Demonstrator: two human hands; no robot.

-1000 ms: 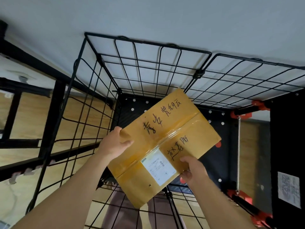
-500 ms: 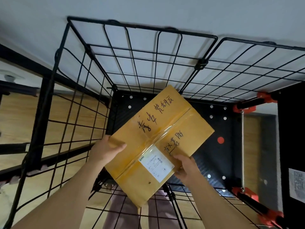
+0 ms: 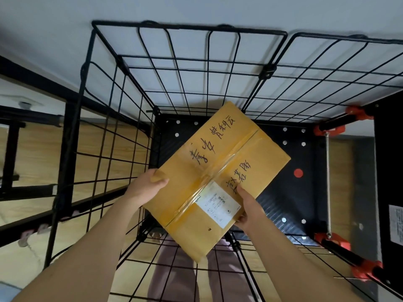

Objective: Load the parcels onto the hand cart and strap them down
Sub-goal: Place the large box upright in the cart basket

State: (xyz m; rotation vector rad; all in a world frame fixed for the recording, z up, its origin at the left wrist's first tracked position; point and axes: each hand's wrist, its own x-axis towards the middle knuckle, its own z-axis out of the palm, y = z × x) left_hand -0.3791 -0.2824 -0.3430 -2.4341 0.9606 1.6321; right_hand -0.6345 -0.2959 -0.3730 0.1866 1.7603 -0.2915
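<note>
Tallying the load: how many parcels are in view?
1: the cardboard parcel, gripped by the left hand and right hand above the cart's black deck. Others may sit under it or off-frame.

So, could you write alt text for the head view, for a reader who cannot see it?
Two hands hold a brown cardboard parcel inside a black wire-mesh cart: the left hand grips its left edge, the right hand its right edge. The parcel bears handwriting, clear tape and a white label.
</note>
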